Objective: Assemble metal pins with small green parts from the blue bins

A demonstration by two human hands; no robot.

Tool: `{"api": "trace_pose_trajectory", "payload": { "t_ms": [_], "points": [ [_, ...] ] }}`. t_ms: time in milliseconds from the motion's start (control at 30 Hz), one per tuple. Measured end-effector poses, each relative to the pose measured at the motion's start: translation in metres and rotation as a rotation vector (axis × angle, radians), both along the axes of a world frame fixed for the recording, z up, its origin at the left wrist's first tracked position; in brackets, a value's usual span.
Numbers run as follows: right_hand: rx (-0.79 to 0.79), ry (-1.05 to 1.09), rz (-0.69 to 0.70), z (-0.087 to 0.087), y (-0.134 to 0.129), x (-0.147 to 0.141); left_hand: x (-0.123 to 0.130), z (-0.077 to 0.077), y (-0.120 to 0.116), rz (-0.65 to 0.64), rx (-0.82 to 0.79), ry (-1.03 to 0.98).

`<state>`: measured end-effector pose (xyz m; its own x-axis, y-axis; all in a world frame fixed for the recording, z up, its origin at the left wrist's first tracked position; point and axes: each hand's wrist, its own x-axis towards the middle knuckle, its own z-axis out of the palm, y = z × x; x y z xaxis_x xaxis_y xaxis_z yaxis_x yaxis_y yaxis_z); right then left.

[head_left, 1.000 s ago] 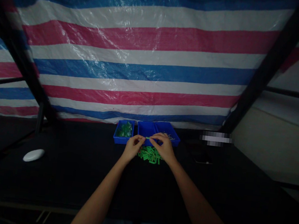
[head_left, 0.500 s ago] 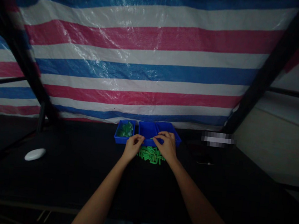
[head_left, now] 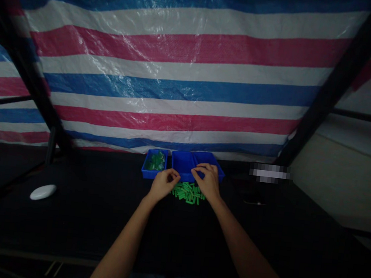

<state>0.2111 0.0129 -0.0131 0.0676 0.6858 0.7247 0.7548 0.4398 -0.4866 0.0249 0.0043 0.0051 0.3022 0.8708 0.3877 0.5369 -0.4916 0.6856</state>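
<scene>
My left hand (head_left: 164, 184) is closed, thumb and fingertips pinched together at the left end of a heap of short green pieces (head_left: 187, 193) on the black table. Whatever is between those fingertips is too small to make out. Just across from it, my right hand (head_left: 208, 180) is pinched too, over the front edge of a blue two-part tray (head_left: 183, 159); any small thing in it cannot be made out. A smaller blue bin (head_left: 148, 174) behind my left hand holds clear and green pieces (head_left: 156, 160).
On the left of the black table (head_left: 89, 217) lies a white computer mouse (head_left: 43, 192). A dark flat object (head_left: 255, 199) lies to the right, near a blurred-out patch. Black frame posts (head_left: 325, 92) and a striped plastic sheet (head_left: 178, 84) stand behind.
My left hand has shifted slightly left and down. The right hand has barely moved. A thin light-coloured bit at the right fingertips no longer shows.
</scene>
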Motion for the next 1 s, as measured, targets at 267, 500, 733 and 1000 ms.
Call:
{"api": "trace_pose_trajectory", "payload": {
  "t_ms": [267,500,733,1000],
  "points": [
    [0.011,0.032,-0.012,0.007,-0.004,0.001,-0.011,0.006,-0.007,-0.067,-0.008,0.414],
    [0.017,0.038,-0.015,0.008,-0.004,0.002,-0.01,0.004,-0.006,-0.062,-0.002,0.463],
    [0.007,0.062,0.012,0.01,-0.005,0.002,-0.009,0.004,-0.007,-0.067,-0.016,0.396],
    [-0.081,0.105,0.314,0.02,-0.013,-0.005,0.004,0.005,-0.007,-0.15,-0.036,-0.054]
  ]
}}
